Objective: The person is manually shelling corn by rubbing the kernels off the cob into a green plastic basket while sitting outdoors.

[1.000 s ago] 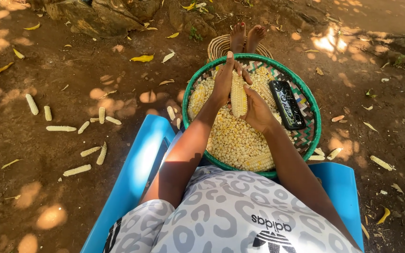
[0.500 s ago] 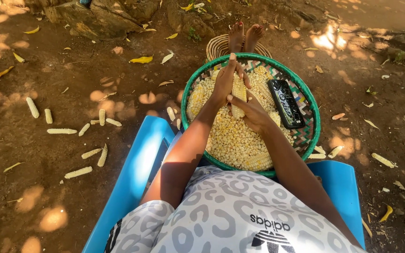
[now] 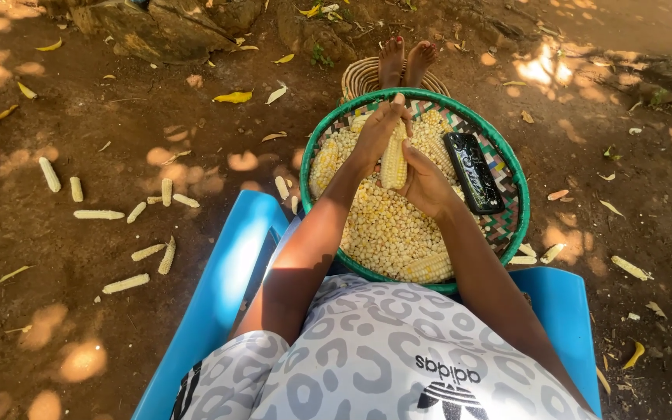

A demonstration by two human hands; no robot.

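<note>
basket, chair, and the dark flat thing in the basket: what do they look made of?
Basket: looks woven from plastic or dyed strips, with a green rim and a multicoloured lattice on the wall.
Chair: likely moulded plastic, smooth blue with a glossy sheen where the sun hits it.
Dark flat thing: seems to be a phone, with a shiny black patterned glass or plastic face; which, I cannot tell.

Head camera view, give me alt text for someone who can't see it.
Both hands, left hand and right hand, grip a corn cob over a green-rimmed woven basket of loose kernels, with a black phone inside. Bare cobs lie on the dirt beside a blue chair.
</note>
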